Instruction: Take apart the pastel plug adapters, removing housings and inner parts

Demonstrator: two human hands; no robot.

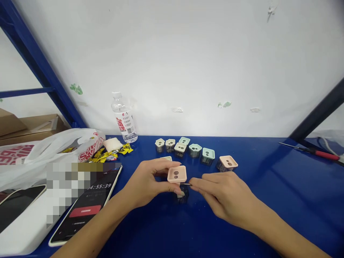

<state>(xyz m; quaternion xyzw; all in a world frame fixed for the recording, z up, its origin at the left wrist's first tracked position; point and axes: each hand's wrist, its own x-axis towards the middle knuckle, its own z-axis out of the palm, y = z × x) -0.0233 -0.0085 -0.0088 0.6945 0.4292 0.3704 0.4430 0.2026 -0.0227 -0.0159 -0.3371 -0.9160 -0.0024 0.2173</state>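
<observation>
**Left hand [146, 182] grips pink pod [176, 174]**

Thumb and fingers close around the pod, its square top tilted above a dark body, over the blue bench [268, 200]. The right hand [225, 197], nearly closed, pinches a thin metal pin [186, 184] just under that top. Other colored pods [195, 150] stand clustered beyond.

You're working over a blue bench [268, 186] that is carrying 8 square pods [195, 150], a water bottle [124, 120], a phone [86, 211], a screwdriver [326, 154], a plastic bag [40, 161] and yellow wrappers [107, 154].
</observation>
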